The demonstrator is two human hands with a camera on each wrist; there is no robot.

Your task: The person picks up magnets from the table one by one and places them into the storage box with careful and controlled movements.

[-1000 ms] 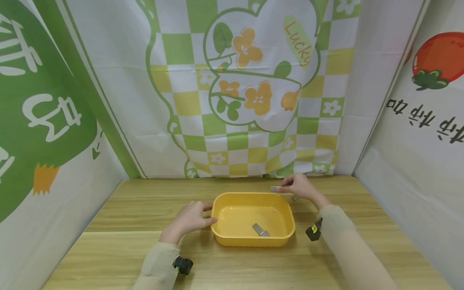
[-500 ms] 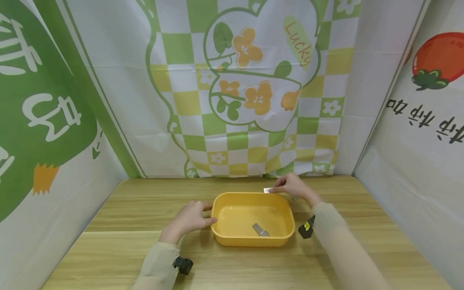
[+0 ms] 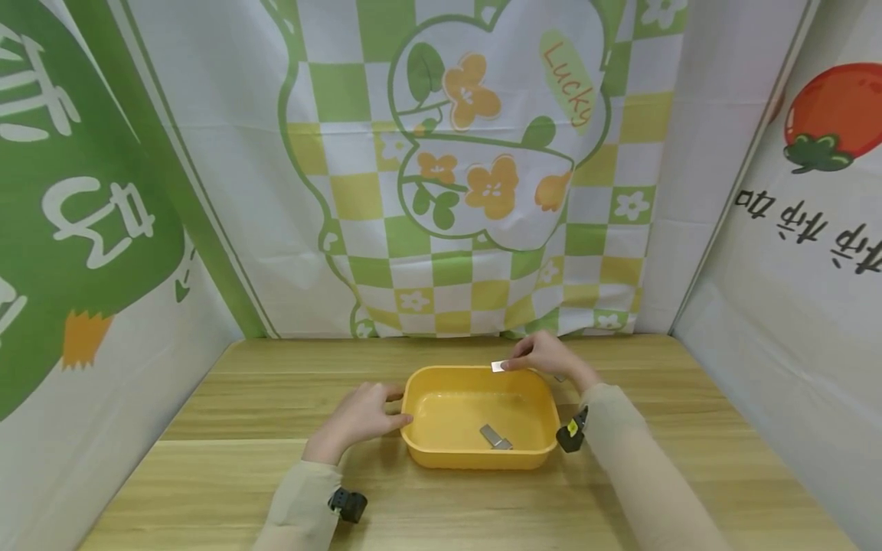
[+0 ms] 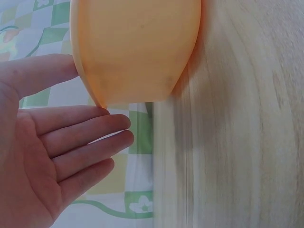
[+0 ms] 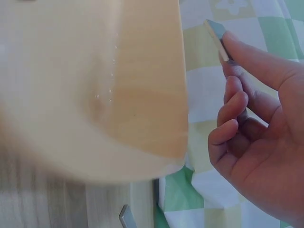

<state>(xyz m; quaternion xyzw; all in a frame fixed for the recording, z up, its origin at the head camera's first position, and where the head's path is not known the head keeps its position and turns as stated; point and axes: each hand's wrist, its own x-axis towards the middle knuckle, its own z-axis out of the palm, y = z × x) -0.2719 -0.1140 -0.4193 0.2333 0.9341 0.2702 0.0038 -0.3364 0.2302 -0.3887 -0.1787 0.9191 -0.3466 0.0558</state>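
Observation:
My right hand (image 3: 547, 357) pinches a small flat silver metal piece (image 3: 498, 366) between thumb and index finger. It is over the far rim of a yellow plastic tray (image 3: 441, 459); the other fingers curl loosely, as the right wrist view shows. The held metal piece (image 5: 217, 35) has a bright flat face and a darker end at the fingertips. At the tray's left end, my left hand (image 3: 361, 413) touches the rim with thumb and index finger, its other fingers (image 4: 90, 130) nearly straight. Similar silver metal (image 3: 495, 437) lies on the tray floor near the front wall.
Another small metal piece (image 5: 126, 217) lies on the wooden table (image 3: 241, 413) beyond the tray's right end, mostly hidden by the right wrist in the head view. A printed cloth (image 3: 451, 291) hangs along the table's back edge, with fabric walls on both sides.
My right hand has moved left along the tray's far rim, carrying the metal piece, and dipped slightly. The left hand, tray and the metal inside it have not moved.

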